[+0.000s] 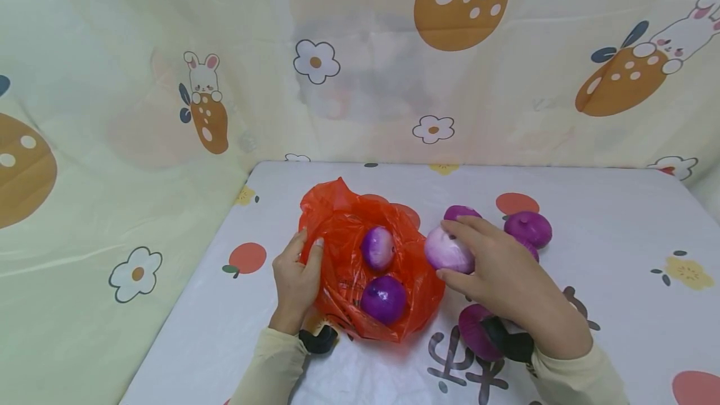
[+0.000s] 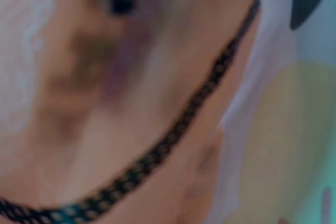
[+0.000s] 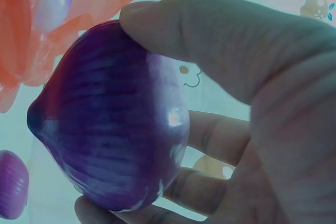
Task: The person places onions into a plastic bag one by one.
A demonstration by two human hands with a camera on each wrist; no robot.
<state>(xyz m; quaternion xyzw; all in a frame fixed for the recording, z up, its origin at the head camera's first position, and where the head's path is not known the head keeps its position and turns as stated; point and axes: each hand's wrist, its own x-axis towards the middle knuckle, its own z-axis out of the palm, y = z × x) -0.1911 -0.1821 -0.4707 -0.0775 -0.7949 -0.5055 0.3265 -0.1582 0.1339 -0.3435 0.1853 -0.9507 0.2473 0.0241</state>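
Note:
A red plastic bag (image 1: pixel 337 255) lies spread on the table, its mouth facing up, with two purple onions (image 1: pixel 384 299) inside. My left hand (image 1: pixel 298 277) grips the bag's left rim, thumb inside the edge. Just beyond the bag's right edge, my right hand (image 1: pixel 503 274) holds a pale purple onion (image 1: pixel 448 251) between thumb and fingers. The right wrist view shows this onion (image 3: pixel 115 114) close up, with the right hand (image 3: pixel 226 103) curled round it. The left wrist view is blurred, mostly skin and a dark patterned cord.
Several more onions lie on the table right of the bag: one (image 1: pixel 529 229) at the back right, one (image 1: pixel 462 212) behind the held onion, and one (image 1: pixel 479 332) near the right wrist. A patterned cloth (image 1: pixel 360 111) hangs behind the table.

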